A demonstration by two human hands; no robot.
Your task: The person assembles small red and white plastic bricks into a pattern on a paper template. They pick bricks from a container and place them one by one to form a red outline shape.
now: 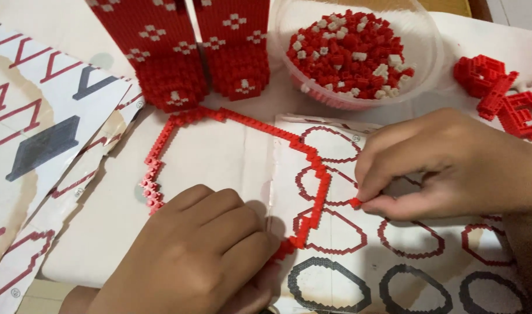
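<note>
Nearest the lens, my left hand (196,250) lay curled and knuckles-up on the instruction sheet (335,232), its fingers folded under so that I could not tell whether they pinched anything; it appeared to press on the lower end of the thin ring of red bricks (312,168). That ring, only one brick wide, ran from under this hand up and away, across to the two tall red-and-white brick blocks (202,52) beyond both hands, then back down along a loose, knobbly edge just outside my left knuckles. My right hand (452,168) hovered beside the ring's near side, thumb and forefinger closed on a single small red brick (355,202), the other fingers folded. I judged the main hazard to be the ring itself: a push from the right fingers while seating the brick, with the left hand steadying only one end, could buckle or snap the chain. The brick, tiny against the fingertips, could also slip and vanish on the printed outlines. Beyond my right hand stood a clear bowl of loose bricks (353,52), and a sleeve catching its rim could tip it.
</note>
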